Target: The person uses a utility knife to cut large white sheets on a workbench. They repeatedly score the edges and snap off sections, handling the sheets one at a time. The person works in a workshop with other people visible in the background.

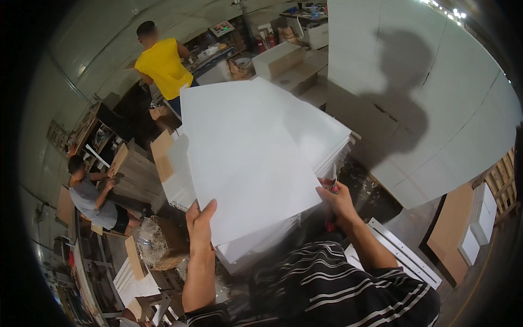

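Note:
A large white panel (245, 158) lies tilted in front of me, above a stack of white boards (339, 151). My left hand (200, 224) is closed on the panel's near left edge, thumb on top. At the near right corner, my right hand (339, 203) grips the panel, its fingers partly hidden under the edge. A small red and black object (330, 224) shows by the right hand; its kind and whether the hand holds it cannot be made out.
Tall white wrapped stacks (457, 92) stand at the right. A person in a yellow top (166, 65) works at the back; another in a grey top (90, 193) handles wooden boards (136, 174) at the left. White slotted strips (406, 256) lie on the floor near a brown panel (452, 234).

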